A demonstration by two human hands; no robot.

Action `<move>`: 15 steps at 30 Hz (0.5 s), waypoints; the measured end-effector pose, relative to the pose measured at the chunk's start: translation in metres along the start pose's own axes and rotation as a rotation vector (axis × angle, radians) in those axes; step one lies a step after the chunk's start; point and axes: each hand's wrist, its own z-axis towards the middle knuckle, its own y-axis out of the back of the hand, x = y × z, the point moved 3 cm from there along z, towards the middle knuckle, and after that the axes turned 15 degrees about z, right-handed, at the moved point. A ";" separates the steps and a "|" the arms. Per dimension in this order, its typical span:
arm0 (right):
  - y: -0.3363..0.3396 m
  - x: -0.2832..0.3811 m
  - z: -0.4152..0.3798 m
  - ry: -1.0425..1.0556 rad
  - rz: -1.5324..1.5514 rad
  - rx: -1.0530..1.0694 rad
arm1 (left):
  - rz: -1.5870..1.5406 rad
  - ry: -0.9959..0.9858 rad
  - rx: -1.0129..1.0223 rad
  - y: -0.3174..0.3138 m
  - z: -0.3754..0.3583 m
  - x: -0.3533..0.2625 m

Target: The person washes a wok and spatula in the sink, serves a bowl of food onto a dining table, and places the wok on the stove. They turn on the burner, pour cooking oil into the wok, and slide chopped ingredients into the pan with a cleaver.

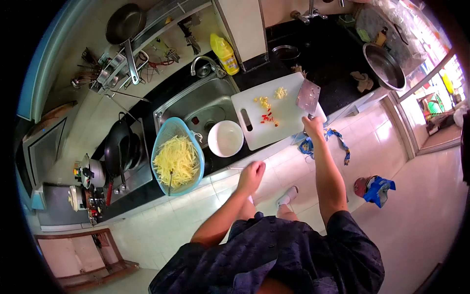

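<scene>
My right hand (313,126) is wrapped round the handle of a cleaver (308,96), whose broad blade lies over the right end of a white cutting board (286,132). Two small heaps of chopped pale yellow bits, perhaps garlic (280,93), and some chopped red chili (267,118) sit on the board. My left hand (250,177) is curled closed in front of the counter edge, below the board and a white bowl (225,138); whatever its fingers may hold is hidden. Left of the bowl, a blue basket (201,164) holds pale yellow shreds (175,159).
Behind the bowl is a steel sink (169,109) with a faucet (201,61) and a yellow bottle (224,53). A black wok (117,147) stands at the left on the stove. A metal basin (384,66) rests at the counter's right end. A blue bag (379,190) covers a floor bin.
</scene>
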 end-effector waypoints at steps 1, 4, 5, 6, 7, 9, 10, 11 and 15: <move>0.001 -0.033 0.009 0.076 0.095 -0.013 | 0.046 -0.026 -0.056 -0.003 0.021 -0.004; 0.027 -0.037 -0.043 -0.017 0.325 0.035 | 0.247 -0.004 -0.109 -0.013 0.086 -0.001; 0.032 -0.035 -0.069 -0.054 0.418 0.080 | 0.325 -0.006 -0.132 -0.014 0.103 -0.001; 0.034 -0.035 -0.092 -0.095 0.512 0.126 | 0.402 -0.006 -0.151 -0.016 0.119 -0.001; 0.037 -0.037 -0.112 -0.140 0.509 0.164 | 0.478 -0.014 -0.138 -0.022 0.133 0.006; 0.036 -0.050 -0.149 -0.195 0.503 0.221 | 0.629 -0.037 -0.102 -0.038 0.151 0.021; 0.033 -0.054 -0.162 -0.195 0.500 0.240 | 0.648 -0.010 -0.069 -0.042 0.157 0.025; 0.031 -0.056 -0.171 -0.190 0.515 0.268 | 0.666 0.018 -0.043 -0.045 0.165 0.027; 0.009 -0.030 -0.184 -0.219 0.474 0.325 | 0.680 -0.013 -0.063 -0.049 0.178 0.029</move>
